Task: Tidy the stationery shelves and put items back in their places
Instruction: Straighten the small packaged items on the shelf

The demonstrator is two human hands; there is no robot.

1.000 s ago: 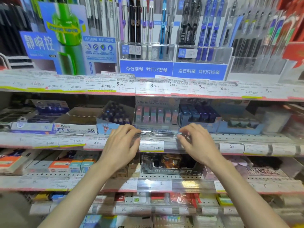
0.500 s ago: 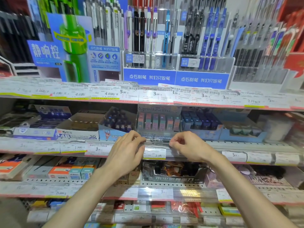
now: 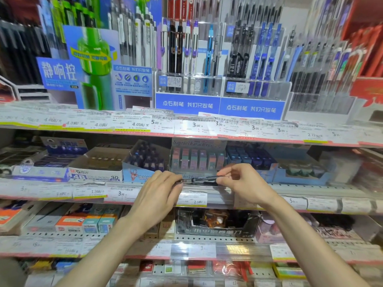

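While standing close in front of the stationery shelves (image 3: 62, 194), holding a thin dark pen (image 3: 204, 179) level across the front edge of the second shelf from the top, just above the price label (image 3: 192, 199) marked 2.0. Gripping its left end with the left hand (image 3: 157, 195), fingers curled over the top so the tip is mostly hidden. Pinching its right end with the right hand (image 3: 241, 183), thumb and forefinger closed on the barrel, the other fingers loosely bent. Hovering just in front of a clear display box of pastel erasers (image 3: 198, 160), with a blue carton of dark refills (image 3: 145, 160) to its left and a white eraser box (image 3: 97, 168) farther left. Facing, on the far top shelf, upright pens in clear racks (image 3: 187, 83) above blue signs.
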